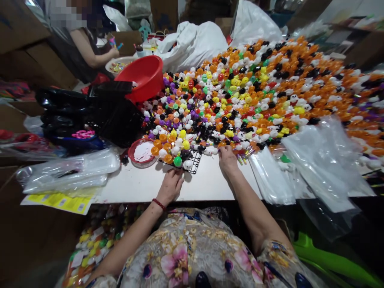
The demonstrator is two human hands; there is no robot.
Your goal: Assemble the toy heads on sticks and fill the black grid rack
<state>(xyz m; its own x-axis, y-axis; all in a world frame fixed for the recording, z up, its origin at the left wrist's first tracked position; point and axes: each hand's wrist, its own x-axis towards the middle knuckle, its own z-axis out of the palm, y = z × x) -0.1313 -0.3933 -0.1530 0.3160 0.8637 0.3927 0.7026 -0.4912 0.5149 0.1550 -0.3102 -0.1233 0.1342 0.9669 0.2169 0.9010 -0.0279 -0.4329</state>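
My left hand [170, 186] is at the near edge of a black grid rack [196, 162], its fingers curled against that edge and partly hidden. Small round plastic heads in orange, white, yellow and green [177, 161] stand together on the rack. At the front of a big heap of such pieces [240, 96], my right hand [228, 159] has its fingers bent down among them. Whatever is between those fingertips is too small to make out. Thin striped sticks [241, 158] lie just right of this hand.
Left of the rack sits a red basket [141, 163] with white content. Behind it are a black plastic bag [111, 116] and a red basin [156, 76]. Clear bags [318, 164] lie right, more [72, 170] left. Another person's arm [90, 54] is at the back left.
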